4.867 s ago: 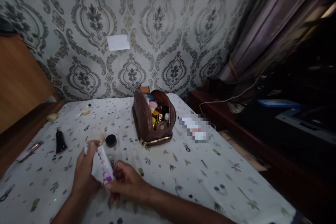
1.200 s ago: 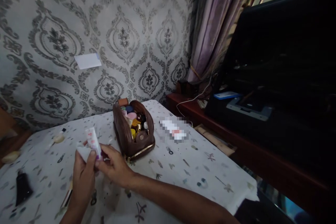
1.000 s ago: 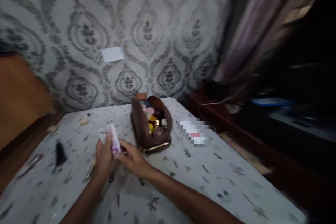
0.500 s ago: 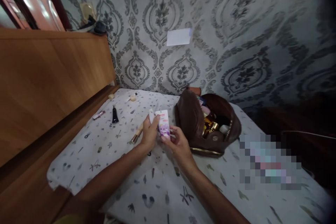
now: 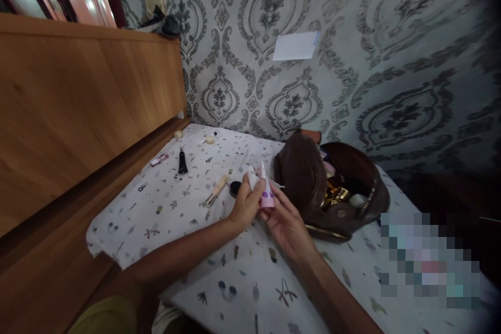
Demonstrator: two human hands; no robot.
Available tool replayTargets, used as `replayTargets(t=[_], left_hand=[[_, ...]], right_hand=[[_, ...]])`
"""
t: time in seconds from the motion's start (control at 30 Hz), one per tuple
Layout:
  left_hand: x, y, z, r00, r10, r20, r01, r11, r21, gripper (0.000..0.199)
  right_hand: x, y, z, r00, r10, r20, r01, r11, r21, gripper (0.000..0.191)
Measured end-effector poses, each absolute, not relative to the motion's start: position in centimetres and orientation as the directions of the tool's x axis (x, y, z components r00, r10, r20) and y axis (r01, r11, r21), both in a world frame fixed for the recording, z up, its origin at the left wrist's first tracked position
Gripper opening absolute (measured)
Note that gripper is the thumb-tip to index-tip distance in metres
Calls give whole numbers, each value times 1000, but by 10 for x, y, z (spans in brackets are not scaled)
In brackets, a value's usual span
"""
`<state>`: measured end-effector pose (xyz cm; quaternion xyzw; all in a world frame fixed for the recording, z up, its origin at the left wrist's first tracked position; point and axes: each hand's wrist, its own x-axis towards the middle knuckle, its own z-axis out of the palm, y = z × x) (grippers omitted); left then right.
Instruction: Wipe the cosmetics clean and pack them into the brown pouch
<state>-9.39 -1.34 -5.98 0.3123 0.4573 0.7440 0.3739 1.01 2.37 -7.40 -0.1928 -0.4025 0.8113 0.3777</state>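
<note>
A white and pink tube [image 5: 267, 199] is held between my hands above the patterned white sheet [image 5: 188, 198]. My left hand [image 5: 246, 203] is closed round its left side, together with a crumpled white item [image 5: 252, 177]. The fingers of my right hand [image 5: 288, 222] press on the tube's right side near its pink end. Just left of my left hand lie a round black item [image 5: 235, 188] and a beige tube [image 5: 217, 190]. To the right of my hands stands an open brown bag [image 5: 303, 172], with gold and other small items inside.
A black tube [image 5: 182, 162], a pink stick [image 5: 159, 160] and small beige items [image 5: 178, 134] lie at the far left of the sheet. A wooden panel [image 5: 94, 104] borders the left side. The patterned wall [image 5: 250, 62] rises behind.
The tube has turned, so its printed front no longer faces me. The view has shifted left, and the round black item now shows beside my left hand.
</note>
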Motion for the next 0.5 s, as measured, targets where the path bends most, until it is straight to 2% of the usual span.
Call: replayTargets(t=[0.1, 0.23, 0.5], left_hand=[[-95, -11, -61, -481, 875, 49, -371, -254, 893, 59], [-98, -10, -62, -507, 862, 29, -349, -236, 907, 54], [-108, -5, -59, -664, 747, 23, -297, -292, 909, 48]], right_hand=[[10, 24, -75, -682, 730, -33, -435, -442, -785, 41], [8, 22, -77, -692, 720, -45, -392, -428, -815, 41], [4, 21, -88, -623, 778, 82, -240, -90, -966, 50]])
